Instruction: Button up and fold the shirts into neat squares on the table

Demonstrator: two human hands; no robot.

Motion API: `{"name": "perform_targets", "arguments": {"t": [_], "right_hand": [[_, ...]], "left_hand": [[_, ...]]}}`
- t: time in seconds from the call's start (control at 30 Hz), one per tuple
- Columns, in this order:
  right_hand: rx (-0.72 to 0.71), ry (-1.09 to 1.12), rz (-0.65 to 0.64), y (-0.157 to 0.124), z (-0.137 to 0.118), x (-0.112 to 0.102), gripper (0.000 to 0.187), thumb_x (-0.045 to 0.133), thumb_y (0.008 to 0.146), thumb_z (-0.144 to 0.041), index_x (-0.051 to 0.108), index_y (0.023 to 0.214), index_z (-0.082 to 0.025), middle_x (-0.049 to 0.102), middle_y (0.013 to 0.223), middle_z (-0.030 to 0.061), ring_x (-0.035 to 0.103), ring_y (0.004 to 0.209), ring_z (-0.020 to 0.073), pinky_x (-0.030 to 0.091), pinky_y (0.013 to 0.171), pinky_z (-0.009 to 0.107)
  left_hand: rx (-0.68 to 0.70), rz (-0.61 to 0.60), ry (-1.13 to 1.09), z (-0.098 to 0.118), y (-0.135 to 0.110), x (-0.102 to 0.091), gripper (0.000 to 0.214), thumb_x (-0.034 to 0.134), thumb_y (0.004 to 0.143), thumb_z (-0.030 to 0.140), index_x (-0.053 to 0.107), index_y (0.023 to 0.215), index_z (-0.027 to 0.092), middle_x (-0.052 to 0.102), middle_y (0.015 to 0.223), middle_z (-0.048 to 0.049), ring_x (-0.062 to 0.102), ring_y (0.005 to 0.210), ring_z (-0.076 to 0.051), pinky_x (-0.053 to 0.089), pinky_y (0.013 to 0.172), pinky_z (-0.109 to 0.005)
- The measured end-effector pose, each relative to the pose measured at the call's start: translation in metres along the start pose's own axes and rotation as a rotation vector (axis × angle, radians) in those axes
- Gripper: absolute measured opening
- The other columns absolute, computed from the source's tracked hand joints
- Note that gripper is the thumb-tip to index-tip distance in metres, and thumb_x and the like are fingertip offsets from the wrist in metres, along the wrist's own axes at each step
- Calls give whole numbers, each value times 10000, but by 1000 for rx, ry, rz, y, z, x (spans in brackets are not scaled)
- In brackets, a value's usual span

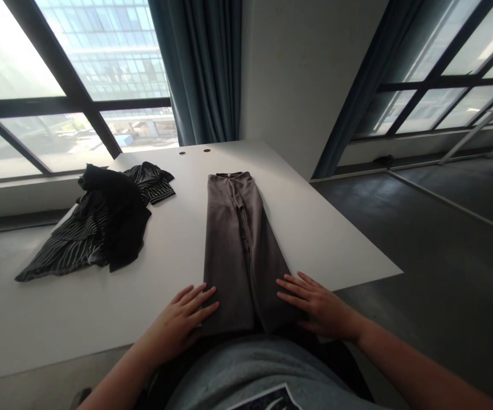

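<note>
Now, folded brown trousers (241, 256) lie lengthwise on the white table (323, 239), with both hands at their near end.
Their long axis runs from the waistband (229, 174) at the far end toward the person. The left hand (178, 322) and right hand (321, 304), about equally near, flank the cloth, fingers (201, 296) spread flat, pinching nothing. A black striped garment (101, 222) sprawls at upper left.

Trousers (240, 250) on table (314, 228), crumpled garment (101, 219) to their left
</note>
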State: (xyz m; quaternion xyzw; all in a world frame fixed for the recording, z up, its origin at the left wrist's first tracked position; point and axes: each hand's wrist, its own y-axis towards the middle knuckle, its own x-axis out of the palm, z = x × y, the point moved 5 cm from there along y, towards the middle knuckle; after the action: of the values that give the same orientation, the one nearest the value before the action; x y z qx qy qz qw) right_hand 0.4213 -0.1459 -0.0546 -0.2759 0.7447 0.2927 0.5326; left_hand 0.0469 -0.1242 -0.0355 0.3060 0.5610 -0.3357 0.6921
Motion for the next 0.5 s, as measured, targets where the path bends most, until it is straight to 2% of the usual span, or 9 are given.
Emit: {"name": "perform_targets", "arguments": {"t": [0.13, 0.27, 0.5], "right_hand": [[-12, -132, 108, -2, 4, 10, 783, 576, 893, -50, 448, 1600, -360, 486, 1625, 57, 397, 1543, 291, 378, 1237, 600], [-31, -191, 208, -5, 3, 17, 670, 498, 982, -68, 497, 1559, -408, 512, 1606, 37, 474, 1494, 268, 430, 1205, 578], [-51, -167, 259, -6, 2, 13, 654, 475, 991, -74, 495, 1564, -388, 581, 1547, 33, 494, 1478, 261, 433, 1197, 578]], "left_hand": [[-11, 31, 34, 5, 2, 5, 789, 582, 833, 49, 483, 1565, 325, 410, 1683, -34, 380, 1555, -278, 339, 1267, -530], [-26, 40, -16, 8, 3, 10, 730, 569, 840, 61, 536, 1522, 318, 467, 1649, -36, 456, 1508, -253, 395, 1239, -490], [-36, 28, -23, 9, 3, 11, 715, 570, 872, 106, 507, 1548, 328, 452, 1656, -28, 440, 1522, -253, 386, 1244, -493]]}}
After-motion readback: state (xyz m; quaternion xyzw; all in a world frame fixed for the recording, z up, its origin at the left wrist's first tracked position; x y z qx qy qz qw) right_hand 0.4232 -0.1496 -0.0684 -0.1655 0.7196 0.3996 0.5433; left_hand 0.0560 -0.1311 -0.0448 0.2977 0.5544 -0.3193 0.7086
